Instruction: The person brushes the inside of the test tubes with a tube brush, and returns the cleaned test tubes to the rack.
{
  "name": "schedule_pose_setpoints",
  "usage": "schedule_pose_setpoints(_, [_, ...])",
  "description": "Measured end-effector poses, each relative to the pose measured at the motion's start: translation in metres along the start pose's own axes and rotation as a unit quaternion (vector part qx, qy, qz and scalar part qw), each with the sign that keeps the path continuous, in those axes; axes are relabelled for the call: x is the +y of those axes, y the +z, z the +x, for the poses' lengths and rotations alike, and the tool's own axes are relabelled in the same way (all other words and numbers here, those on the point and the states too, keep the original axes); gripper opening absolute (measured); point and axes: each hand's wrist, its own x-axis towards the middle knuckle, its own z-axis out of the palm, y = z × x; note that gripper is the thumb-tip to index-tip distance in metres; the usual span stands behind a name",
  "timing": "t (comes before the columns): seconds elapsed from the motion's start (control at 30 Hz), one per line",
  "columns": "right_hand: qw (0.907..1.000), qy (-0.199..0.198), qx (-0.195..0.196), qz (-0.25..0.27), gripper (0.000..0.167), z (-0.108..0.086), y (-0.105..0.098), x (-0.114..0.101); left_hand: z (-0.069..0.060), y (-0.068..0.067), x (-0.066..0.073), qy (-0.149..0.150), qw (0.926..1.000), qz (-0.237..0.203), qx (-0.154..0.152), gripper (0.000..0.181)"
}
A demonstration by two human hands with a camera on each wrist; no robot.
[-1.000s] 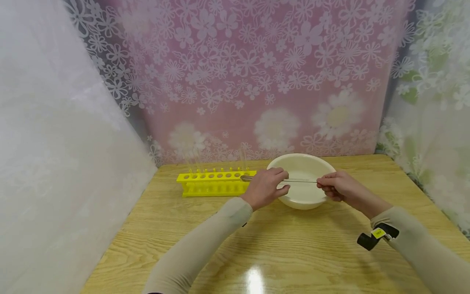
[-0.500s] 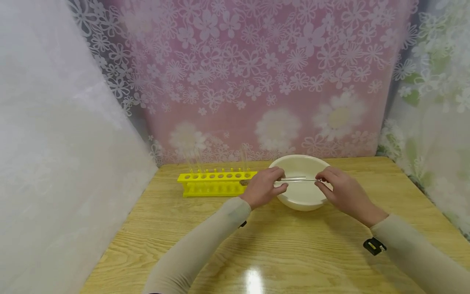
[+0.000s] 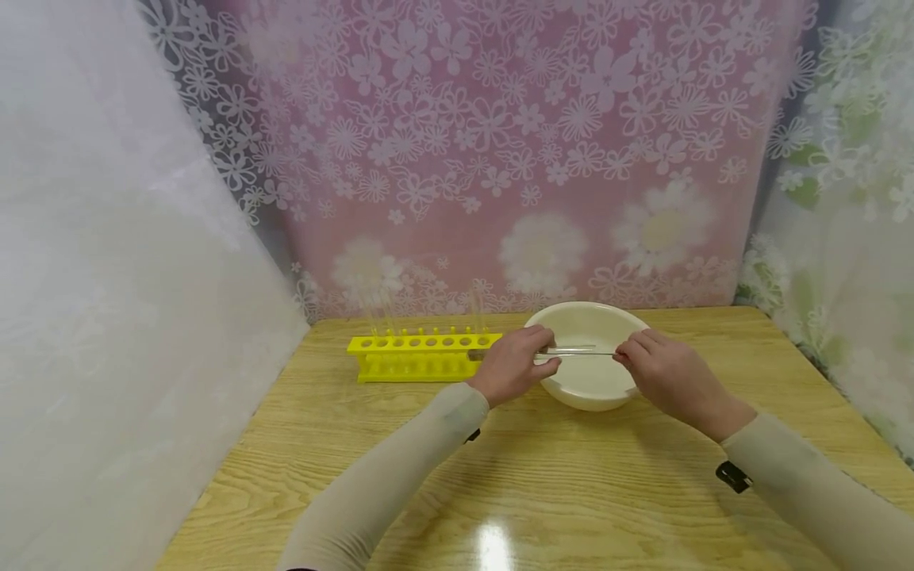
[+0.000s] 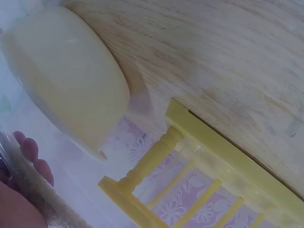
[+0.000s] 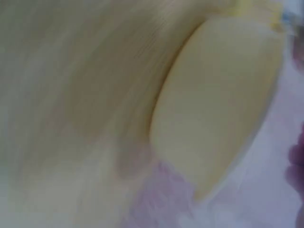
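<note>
Over the bowl, my left hand [image 3: 510, 365] grips a clear glass test tube [image 3: 574, 348] lying nearly level. In the left wrist view the tube [image 4: 35, 190] crosses the palm, with pale, bristle-like texture inside it. Its left end, darker, sticks out past my left hand in front of the rack. My right hand [image 3: 664, 377] pinches a thin wire handle [image 3: 607, 354], which runs left into the tube like that of a test tube brush. A cream bowl [image 3: 593, 392] stands under both hands. In the right wrist view only blurred fingers [image 5: 297, 166] show at the edge.
Left of the bowl stands a yellow test tube rack [image 3: 421, 376], with several clear tubes [image 3: 385, 313] upright at its two ends. Both are on a wooden table [image 3: 557, 492]. Flowered curtains [image 3: 500, 159] close off the back and sides.
My right hand has rolled from fingers curled underneath to knuckles up, still pinching the wire. The strap on its wrist has turned along. My left hand has hardly moved.
</note>
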Motion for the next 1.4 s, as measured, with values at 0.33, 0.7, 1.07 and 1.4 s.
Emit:
schedule_pose_setpoints(0.33, [0.8839,0.331,-0.169,0.283,0.021,0.011,-0.017,-0.007,0.0,0.002,-0.001,0.02,0.9992,0.034,0.006,0.01])
schedule_pose_setpoints(0.7, [0.7783,0.438,-0.205,0.401,0.035,0.011,-0.019,0.004,0.0,0.003,0.004,0.025,0.999,0.035,0.007,0.012])
schedule_pose_setpoints(1.07, [0.9976,0.052,0.024,0.039,0.048,-0.001,-0.005,0.002,0.003,-0.001,0.002,-0.011,0.9999,-0.008,-0.007,0.015])
schedule_pose_setpoints(1.4, [0.9982,-0.057,0.011,-0.016,0.043,-0.002,-0.006,0.006,0.001,-0.003,0.004,-0.007,0.9998,-0.014,-0.011,0.014])
